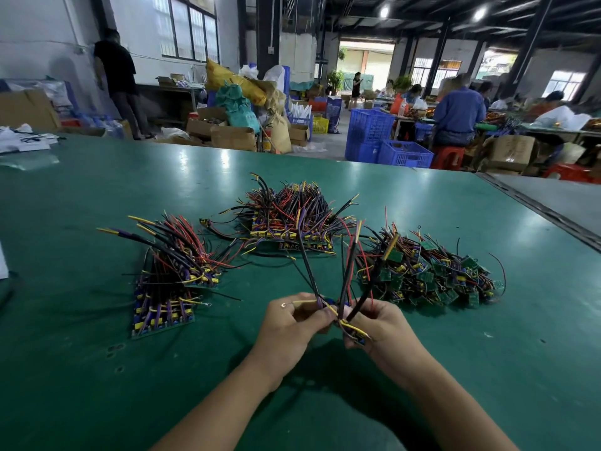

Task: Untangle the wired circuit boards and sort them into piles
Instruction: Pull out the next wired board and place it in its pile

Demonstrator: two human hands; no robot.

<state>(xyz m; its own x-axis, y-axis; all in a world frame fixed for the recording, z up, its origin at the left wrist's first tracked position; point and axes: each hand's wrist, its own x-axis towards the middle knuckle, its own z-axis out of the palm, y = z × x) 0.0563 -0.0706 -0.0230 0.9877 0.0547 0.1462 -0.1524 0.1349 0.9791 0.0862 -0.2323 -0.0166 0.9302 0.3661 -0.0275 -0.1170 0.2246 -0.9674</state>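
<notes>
I hold the bunch of wired boards just above the table, low in the middle of my view. My left hand and right hand sit close together, and each has its fingers curled round one side of the bunch. I judge this grip lets me pull the boards apart while their wires fan upward, free of the stock.

The left pile and middle pile lie in tidy rows, which I take to be sorted work. The right heap is jumbled and lies just beside my right hand, so I judge it to be the supply.

My fingers cover most of the held boards. I cannot count them, nor tell whether their wires are knotted or merely crossed. A yellow lead with a ring end pokes out past my left fingers.
</notes>
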